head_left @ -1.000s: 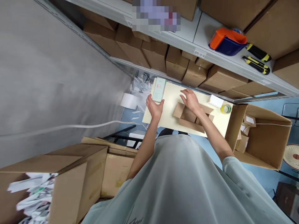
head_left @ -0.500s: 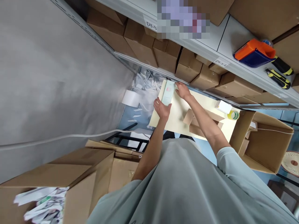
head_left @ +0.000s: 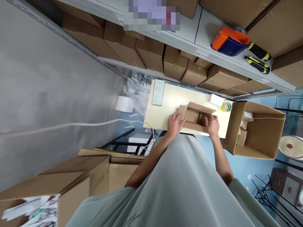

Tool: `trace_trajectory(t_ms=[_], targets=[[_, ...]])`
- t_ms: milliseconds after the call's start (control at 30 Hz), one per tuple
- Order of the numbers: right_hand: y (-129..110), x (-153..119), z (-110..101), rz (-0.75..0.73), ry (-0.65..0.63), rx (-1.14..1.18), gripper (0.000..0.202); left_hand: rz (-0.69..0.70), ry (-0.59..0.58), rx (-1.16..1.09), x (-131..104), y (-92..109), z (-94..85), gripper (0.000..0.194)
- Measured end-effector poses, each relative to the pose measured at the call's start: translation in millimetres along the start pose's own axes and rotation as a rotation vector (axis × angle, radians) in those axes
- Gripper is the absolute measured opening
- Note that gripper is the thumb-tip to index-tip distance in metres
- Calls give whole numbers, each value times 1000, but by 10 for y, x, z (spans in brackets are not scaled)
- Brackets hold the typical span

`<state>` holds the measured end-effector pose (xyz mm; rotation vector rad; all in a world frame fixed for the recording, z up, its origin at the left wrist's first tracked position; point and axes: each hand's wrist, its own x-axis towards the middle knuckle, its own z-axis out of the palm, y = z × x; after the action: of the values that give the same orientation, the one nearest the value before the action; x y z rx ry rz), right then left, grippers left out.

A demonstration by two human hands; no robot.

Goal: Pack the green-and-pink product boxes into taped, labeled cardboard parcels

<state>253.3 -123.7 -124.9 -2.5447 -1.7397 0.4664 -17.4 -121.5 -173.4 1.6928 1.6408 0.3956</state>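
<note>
A small cardboard box (head_left: 196, 126) sits with its flaps raised on the pale yellow tabletop (head_left: 157, 118), and its inside shows. My left hand (head_left: 174, 124) grips the left end flap, thumb towards the front edge. At the opposite end, my right hand (head_left: 212, 125) has its fingers and thumb around the right flap. A flat pale green box (head_left: 158, 92) lies apart from both hands at the table's far left corner.
A white box (head_left: 216, 100) and a yellow tape roll (head_left: 226, 107) stand at the table's right. Beyond is a large open carton (head_left: 257, 135). Shelves with brown boxes (head_left: 175, 63), an orange-blue tape dispenser (head_left: 229, 41) and a yellow-black cutter (head_left: 257, 64) run behind. A cable (head_left: 94, 124) crosses at left.
Both hands have left the pale green box, which now lies on the table's left. They have moved right and nearer to me, onto the cardboard box. The view has shifted too.
</note>
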Motion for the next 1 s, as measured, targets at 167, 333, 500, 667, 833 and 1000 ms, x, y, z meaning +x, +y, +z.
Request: trace_trajectory(t_ms=[167,333,500,667,833,1000], targets=[[401,-92,328,-15,-155,-30,70,-56,-120,40,96,118,264,50],[524,0,429,-220,-77,132,76,-211,-12,4,35,259,342,38],[413,138,253,-494,-34,251,68,-347,305,-150,-379,237,295,42],[-98,123,-62,-825,-74,355,63,-488,682,-288,-1113,289,87,42],[-772,-275,-242,-1100,-125,453,60,-553,1047,-412,-2025,254,-85,39],[-1438,-920,-76,-1373,-310,501,58,-697,1361,-521,-2982,-2,24,38]])
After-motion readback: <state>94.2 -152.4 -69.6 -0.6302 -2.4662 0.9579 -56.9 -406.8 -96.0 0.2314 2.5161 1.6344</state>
